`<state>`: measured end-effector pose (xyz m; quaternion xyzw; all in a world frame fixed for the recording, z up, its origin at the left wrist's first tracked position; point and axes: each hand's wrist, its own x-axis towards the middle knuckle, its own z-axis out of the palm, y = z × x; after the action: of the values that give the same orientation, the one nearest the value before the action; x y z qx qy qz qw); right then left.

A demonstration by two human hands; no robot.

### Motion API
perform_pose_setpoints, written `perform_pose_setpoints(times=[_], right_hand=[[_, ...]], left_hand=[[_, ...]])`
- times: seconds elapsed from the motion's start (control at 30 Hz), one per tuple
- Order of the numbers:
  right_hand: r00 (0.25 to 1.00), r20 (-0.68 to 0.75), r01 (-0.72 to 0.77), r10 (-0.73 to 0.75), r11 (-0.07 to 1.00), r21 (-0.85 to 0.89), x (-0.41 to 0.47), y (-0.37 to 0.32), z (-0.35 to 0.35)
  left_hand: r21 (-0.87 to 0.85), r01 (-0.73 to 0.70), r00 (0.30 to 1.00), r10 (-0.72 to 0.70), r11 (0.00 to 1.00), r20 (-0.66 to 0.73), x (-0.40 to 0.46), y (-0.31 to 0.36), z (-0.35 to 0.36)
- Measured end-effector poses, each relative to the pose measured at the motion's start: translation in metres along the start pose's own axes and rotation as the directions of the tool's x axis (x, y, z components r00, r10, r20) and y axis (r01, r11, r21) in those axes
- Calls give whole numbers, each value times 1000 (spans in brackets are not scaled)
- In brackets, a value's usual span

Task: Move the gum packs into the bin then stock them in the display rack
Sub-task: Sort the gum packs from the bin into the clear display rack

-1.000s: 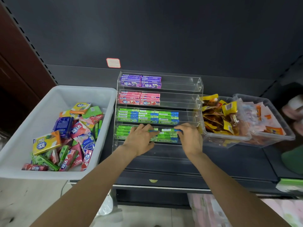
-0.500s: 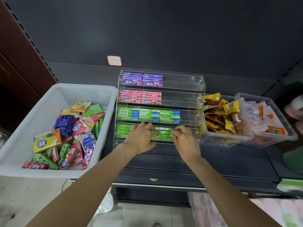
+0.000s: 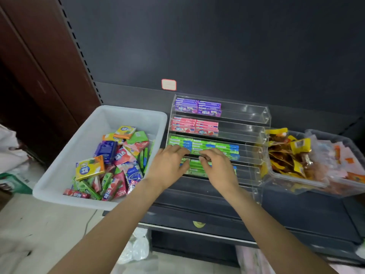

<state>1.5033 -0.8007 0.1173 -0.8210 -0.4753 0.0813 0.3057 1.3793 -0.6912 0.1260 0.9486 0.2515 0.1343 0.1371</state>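
A clear tiered display rack stands on the dark shelf. Its tiers hold purple packs, pink packs and green-blue packs. Both my hands are on the lowest tier's green gum packs. My left hand lies over the row's left end with fingers spread. My right hand sits just to its right, its bent fingertips pressing on the packs. Left of the rack, the white bin holds several loose mixed gum packs.
Two clear tubs of snack packets, one nearer and one farther right, crowd the rack's right side. A white bag lies at the far left. A crumpled plastic bag sits below the shelf edge. The right parts of the rack's tiers hold nothing.
Both hands slid left along the bottom tier and drew closer together. The blue-ended pack seen between them earlier is now covered by the hands.
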Motion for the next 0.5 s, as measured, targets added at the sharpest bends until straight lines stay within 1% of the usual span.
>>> perform_pose_setpoints(times=[0.1, 0.17, 0.23, 0.33, 0.4, 0.5], right_hand=[[998, 13, 62, -63, 997, 43, 10, -41, 13], [994, 29, 102, -104, 993, 60, 18, -70, 27], [989, 68, 125, -131, 989, 82, 25, -99, 45], [971, 171, 150, -165, 984, 100, 36, -138, 75], [954, 246, 153, -170, 984, 87, 43, -159, 95], [934, 343, 100, -103, 995, 25, 51, -176, 126]], left_hand=[[-73, 73, 991, -80, 995, -104, -18, -38, -30], [-126, 170, 978, -183, 977, -103, -31, -73, -46], [-170, 284, 956, -292, 943, -23, -43, -111, -59], [-125, 387, 920, -372, 914, 123, -60, -164, -72], [-117, 400, 910, -378, 909, 171, -68, -192, -79], [-108, 354, 911, -316, 929, 266, -72, -222, -80]])
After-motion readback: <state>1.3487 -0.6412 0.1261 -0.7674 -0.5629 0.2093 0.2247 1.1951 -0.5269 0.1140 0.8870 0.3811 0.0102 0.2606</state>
